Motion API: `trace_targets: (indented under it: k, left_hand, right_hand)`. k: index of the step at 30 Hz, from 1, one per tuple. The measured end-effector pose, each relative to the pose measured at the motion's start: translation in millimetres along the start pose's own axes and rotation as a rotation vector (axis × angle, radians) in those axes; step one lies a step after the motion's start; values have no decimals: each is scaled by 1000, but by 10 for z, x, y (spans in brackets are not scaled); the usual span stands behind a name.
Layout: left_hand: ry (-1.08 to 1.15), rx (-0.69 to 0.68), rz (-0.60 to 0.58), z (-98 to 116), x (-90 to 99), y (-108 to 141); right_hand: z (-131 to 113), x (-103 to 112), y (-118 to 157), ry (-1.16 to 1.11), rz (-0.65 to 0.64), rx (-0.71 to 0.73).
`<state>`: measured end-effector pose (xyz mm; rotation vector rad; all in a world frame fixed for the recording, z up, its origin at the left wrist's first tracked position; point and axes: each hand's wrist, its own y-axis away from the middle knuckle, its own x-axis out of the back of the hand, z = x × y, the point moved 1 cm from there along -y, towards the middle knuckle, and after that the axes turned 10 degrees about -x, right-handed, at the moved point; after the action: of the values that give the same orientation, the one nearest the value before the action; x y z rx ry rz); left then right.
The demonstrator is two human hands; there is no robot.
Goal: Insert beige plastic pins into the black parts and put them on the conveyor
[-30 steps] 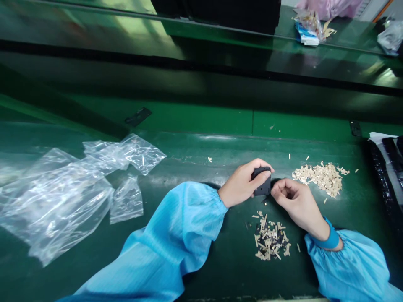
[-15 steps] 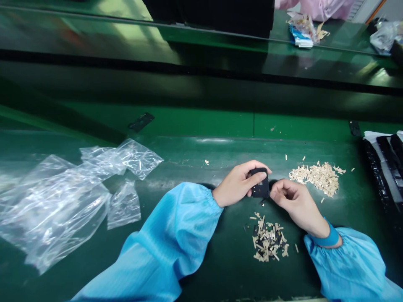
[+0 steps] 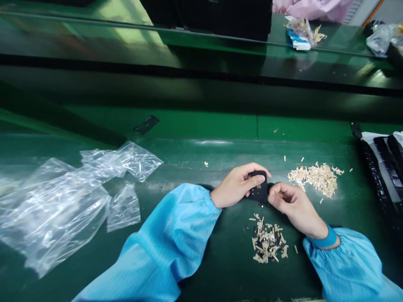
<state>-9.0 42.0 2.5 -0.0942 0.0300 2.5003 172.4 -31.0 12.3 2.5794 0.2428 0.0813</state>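
Black plastic, by the look of it: a small flat part (image 3: 260,192) w/ a few holes and cut-outs in its face, held just above the bench (image 3: 233,256), approx. midway between the two hands. I'd guess it's light and fairly stiff, prob. a bit slick on the flat side, w/ thin edges that might crack or bend if squeezed hard. Best hold, I'd say, is face and back together, thumb flat, leaving the rim free.

That's more or less how the left hand (image 3: 236,184) has it: thumb laid across the front, other fingers curled round behind and over the top edge, closed only as far as the part's thickness. The grip looks firm but not hard (no whitened knuckles that I can see from here).

The right hand (image 3: 294,205), blue band (image 3: 327,238) at the wrist, is at the part's right edge. Its thumb and forefinger are bunched close there, approx. at the lower corner; can't tell if the tips meet, pinch the rim or have a tiny bit between them.

Nearer the person, just below the part, there's a mixed pile (image 3: 269,242) of pale and black bits; a paler pile (image 3: 316,179) sits beyond the right hand. Clear plastic bags (image 3: 66,205) lie well off to the left.
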Motion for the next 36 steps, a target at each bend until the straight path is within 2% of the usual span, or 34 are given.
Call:
trace_targets:
  k: [9,15,21,25,30,33,36]
  left_hand:
    - [54,-23,57,-48,-25,26]
    - [72,-31,58,-61,-41,14]
    - [77,-33,51,-75,-56,17]
    - [58,-48,73,-86,-52,26]
    - [125,-5,96,-97,-92,30]
    - [198,21,102,-94,-124,21]
    - [270,47,152,-89,-137,5]
  right_hand:
    - [-38,-30,17,-30,2,-15]
    - [27,-42,11,-80,22,-27]
    - [104,-44,-5,-228,-40,-42]
    - [132,-76,-1,-334,-132,-21]
    - [167,-137,-25,-419,-169,-6]
    - [182,-118,-52,-407,-111,0]
    - [179,-31,-65,-297,64,57]
